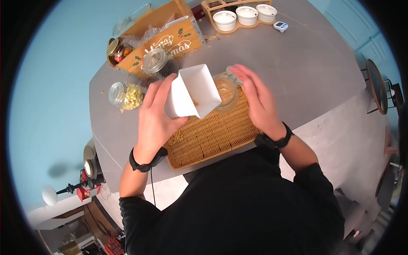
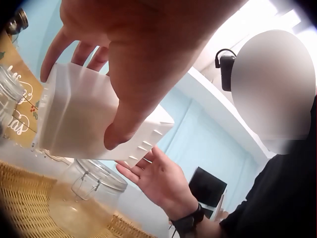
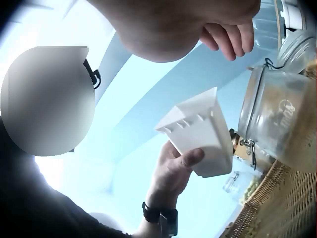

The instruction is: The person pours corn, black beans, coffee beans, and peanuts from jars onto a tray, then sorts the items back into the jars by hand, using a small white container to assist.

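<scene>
The left hand (image 1: 154,114) grips a white square container (image 1: 178,100), tilted with its mouth toward an open glass jar (image 1: 225,91). A few light brown bits cling inside the container. In the left wrist view the thumb presses one side of the container (image 2: 81,116) above the jar (image 2: 81,203). The right hand (image 1: 260,100) is held beside the jar with fingers extended, near its raised lid; whether it touches the lid cannot be told. The jar stands on a wicker tray (image 1: 212,136), where small yellowish grains (image 1: 176,138) lie at the left end.
Behind the left hand are a dark-filled jar (image 1: 156,61), a jar of pale pieces (image 1: 132,97) and a wooden crate (image 1: 170,42). White lidded pots (image 1: 247,16) on a wooden rack and a small timer (image 1: 280,26) stand at the back of the grey table (image 1: 306,76).
</scene>
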Demonstrator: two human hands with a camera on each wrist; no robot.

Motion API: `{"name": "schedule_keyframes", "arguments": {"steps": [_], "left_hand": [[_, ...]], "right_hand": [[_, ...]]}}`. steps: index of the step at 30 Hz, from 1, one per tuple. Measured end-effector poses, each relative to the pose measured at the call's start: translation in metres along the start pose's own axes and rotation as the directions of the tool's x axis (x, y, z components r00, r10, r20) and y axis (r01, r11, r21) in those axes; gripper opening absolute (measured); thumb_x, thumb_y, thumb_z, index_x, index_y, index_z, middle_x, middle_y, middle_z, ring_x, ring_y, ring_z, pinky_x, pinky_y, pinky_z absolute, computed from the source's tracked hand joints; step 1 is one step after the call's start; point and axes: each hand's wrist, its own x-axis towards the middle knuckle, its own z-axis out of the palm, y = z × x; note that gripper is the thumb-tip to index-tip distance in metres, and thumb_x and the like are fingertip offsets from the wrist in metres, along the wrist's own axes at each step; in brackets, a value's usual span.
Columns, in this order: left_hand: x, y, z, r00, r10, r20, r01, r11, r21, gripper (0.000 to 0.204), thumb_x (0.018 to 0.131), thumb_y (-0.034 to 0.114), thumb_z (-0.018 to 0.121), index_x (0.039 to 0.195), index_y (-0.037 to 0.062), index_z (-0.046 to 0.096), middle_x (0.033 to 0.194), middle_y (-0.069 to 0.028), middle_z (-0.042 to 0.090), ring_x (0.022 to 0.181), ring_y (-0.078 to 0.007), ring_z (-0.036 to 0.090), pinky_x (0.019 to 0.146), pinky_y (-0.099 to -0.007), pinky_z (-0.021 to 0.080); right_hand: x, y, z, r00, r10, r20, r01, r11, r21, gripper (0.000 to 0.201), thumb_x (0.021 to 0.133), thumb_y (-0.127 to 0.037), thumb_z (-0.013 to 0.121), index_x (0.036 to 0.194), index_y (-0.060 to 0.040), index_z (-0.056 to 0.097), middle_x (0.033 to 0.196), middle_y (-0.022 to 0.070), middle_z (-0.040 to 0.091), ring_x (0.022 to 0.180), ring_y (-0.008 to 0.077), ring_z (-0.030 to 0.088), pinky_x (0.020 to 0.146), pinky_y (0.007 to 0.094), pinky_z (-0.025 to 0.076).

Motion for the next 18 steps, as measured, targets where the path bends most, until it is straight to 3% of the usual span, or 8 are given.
{"name": "schedule_keyframes", "arguments": {"steps": [6,13,18], "left_hand": [[0.019,0.009,-0.001,0.994,0.084,0.07,-0.098,0.968,0.229,0.107,0.057,-0.001,0.1,0.158,0.0121,0.064,0.138,-0.0119,0.068,0.123,-0.0381,0.07,0.1,-0.0501,0.063],[0.034,0.025,-0.003,0.959,0.249,0.133,-0.282,0.824,0.491,0.111,0.057,0.002,0.1,0.161,0.0166,0.063,0.136,-0.0106,0.066,0.124,-0.0328,0.067,0.104,-0.0472,0.057],[0.04,0.028,-0.001,0.909,0.379,0.175,-0.401,0.673,0.622,0.092,0.074,0.006,0.089,0.161,0.0171,0.063,0.138,-0.0118,0.064,0.128,-0.0321,0.065,0.109,-0.0512,0.053]], "right_hand": [[0.037,0.008,0.024,0.999,-0.039,0.035,0.045,0.976,-0.215,0.043,0.123,-0.027,0.049,0.144,0.0057,0.069,0.131,0.0267,0.08,0.122,0.0427,0.077,0.105,0.0455,0.058],[0.041,0.016,0.039,0.997,-0.066,0.028,0.07,0.972,-0.223,0.039,0.121,-0.021,0.048,0.14,0.0061,0.069,0.121,0.0275,0.081,0.111,0.0475,0.076,0.096,0.0504,0.059],[0.039,0.02,0.039,0.997,-0.07,-0.023,0.062,0.97,-0.235,0.037,0.121,-0.018,0.048,0.143,0.0043,0.068,0.118,0.0267,0.082,0.112,0.0484,0.077,0.095,0.0503,0.059]]}}
